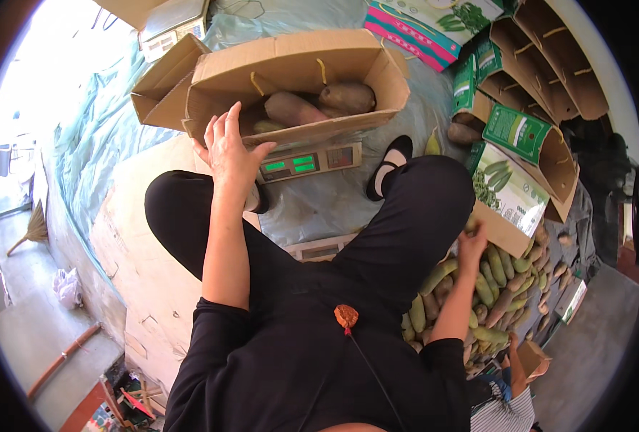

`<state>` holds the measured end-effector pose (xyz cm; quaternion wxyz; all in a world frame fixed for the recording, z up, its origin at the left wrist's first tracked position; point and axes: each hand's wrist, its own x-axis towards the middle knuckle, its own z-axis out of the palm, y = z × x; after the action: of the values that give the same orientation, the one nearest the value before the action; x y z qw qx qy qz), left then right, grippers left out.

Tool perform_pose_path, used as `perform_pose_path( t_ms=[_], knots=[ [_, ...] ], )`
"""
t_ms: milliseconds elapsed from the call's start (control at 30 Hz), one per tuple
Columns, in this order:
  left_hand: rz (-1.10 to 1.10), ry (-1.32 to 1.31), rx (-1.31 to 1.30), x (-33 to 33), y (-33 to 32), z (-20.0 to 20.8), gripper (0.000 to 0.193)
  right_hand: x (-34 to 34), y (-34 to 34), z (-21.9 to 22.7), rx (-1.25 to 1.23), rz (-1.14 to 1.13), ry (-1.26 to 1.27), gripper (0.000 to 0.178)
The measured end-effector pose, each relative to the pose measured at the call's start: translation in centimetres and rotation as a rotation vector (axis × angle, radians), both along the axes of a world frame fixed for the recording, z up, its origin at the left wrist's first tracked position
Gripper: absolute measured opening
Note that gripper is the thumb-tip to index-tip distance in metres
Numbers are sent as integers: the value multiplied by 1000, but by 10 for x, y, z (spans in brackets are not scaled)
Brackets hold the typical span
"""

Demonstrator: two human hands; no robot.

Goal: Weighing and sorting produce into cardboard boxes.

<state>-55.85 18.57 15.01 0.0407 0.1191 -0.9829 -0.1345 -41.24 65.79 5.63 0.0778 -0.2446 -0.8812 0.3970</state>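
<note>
An open cardboard box (298, 61) with yellow cord handles stands on a digital scale (309, 162) with lit green displays. Inside lie thick purplish-brown radishes (291, 109), and a greener one shows partly behind the near wall. My left hand (229, 147) is open, fingers spread at the box's near left edge. Down to the right, my right hand (471, 248) has curled fingers beside a printed carton (510, 191), next to a heap of green and brownish radishes (489, 284). My knee and the carton partly hide what those fingers close on.
Several open green and brown cartons (528, 65) stand at the far right, with a pink-and-white box (435, 32) beside them. Plastic sheeting (110, 108) covers the floor. A broom (35, 225) leans at the left. Another person (507, 403) sits low at the lower right.
</note>
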Motion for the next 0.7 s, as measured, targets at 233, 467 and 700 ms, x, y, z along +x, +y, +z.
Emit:
perform_pose_path(
  t_ms=[233,467,700],
  knots=[
    [163,400,369,-6,-24,-21,76,-143,-67,190,-134,266,553,52],
    [146,466,361,-9,-24,-28,68,-214,-188,217,-615,537,562,47],
    [115,478,343,-11,-25,-34,66,-242,-302,140,-752,839,367,46]
  ],
)
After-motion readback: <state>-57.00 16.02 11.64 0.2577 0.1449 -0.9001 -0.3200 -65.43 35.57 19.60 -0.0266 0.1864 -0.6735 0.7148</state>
